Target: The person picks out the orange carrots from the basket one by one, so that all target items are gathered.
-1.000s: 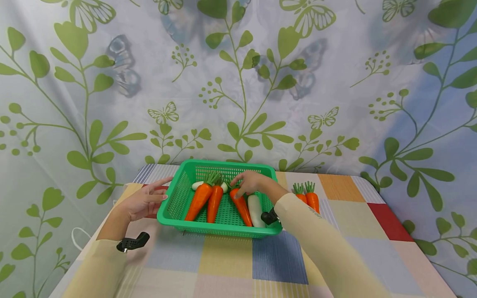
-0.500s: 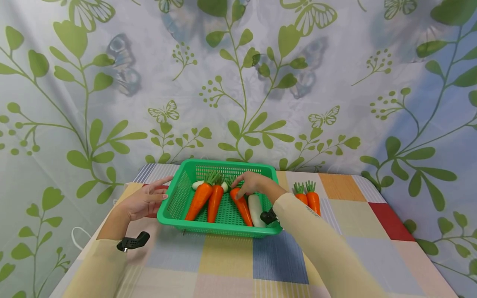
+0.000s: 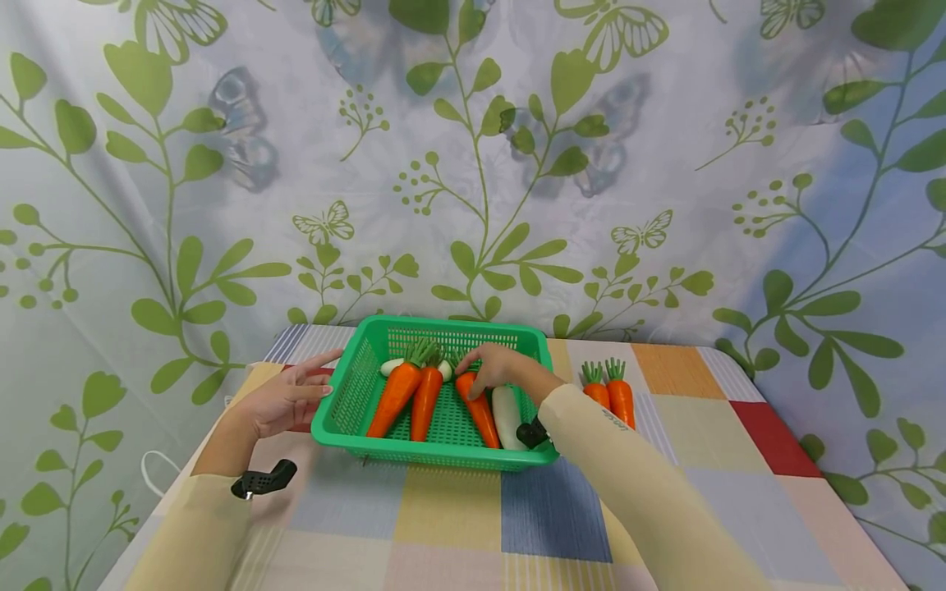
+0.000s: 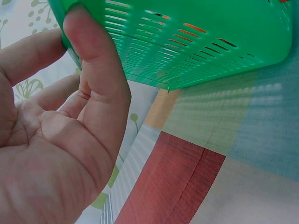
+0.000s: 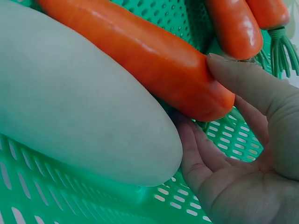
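Note:
A green plastic basket [image 3: 451, 451] stands on the table with several vegetables in it. My right hand [image 3: 502, 367] reaches in and pinches a carrot [image 3: 480, 414] near its leafy top; the thumb and fingers lie on opposite sides of it in the right wrist view. Beside that carrot lies a long white vegetable [image 5: 84, 102] with a smooth rounded end. Two more carrots [image 3: 399, 394] rest in the basket's left half. At the left rim my left hand [image 3: 284, 398] touches the basket with its fingertips, fingers spread and palm free.
Small white pieces [image 3: 392, 367] show behind the carrots in the basket. To its right, two carrots [image 3: 621, 398] lie on the patchwork tablecloth [image 3: 547, 513], partly behind the right forearm. A leaf-patterned curtain [image 3: 473, 164] hangs directly behind the table. A white cable [image 3: 158, 472] loops at the left edge.

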A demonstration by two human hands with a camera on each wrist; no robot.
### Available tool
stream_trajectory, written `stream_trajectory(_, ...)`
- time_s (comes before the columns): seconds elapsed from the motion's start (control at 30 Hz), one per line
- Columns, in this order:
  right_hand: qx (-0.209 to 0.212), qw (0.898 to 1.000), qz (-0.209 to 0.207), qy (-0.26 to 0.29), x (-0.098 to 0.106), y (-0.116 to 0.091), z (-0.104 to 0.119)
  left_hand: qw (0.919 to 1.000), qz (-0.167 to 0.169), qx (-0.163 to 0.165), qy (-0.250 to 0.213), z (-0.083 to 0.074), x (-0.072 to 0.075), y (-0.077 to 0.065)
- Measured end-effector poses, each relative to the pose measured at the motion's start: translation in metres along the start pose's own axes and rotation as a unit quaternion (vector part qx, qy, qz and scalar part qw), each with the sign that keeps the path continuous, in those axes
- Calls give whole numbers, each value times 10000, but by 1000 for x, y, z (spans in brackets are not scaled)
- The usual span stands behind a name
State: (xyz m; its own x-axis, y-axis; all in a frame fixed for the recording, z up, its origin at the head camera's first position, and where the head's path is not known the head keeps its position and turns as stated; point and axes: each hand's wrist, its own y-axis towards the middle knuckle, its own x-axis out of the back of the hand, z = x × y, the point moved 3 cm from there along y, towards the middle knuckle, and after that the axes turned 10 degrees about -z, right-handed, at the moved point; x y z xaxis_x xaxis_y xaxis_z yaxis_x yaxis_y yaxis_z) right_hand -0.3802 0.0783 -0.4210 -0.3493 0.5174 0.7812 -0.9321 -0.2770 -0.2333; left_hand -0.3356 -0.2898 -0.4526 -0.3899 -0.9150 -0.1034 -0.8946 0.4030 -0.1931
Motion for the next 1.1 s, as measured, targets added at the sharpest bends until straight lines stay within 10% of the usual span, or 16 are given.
stream_trajectory(1.1,-227,9943,-232,1012,5,-1,-5,10000,23,-1,-29,1,2,-1)
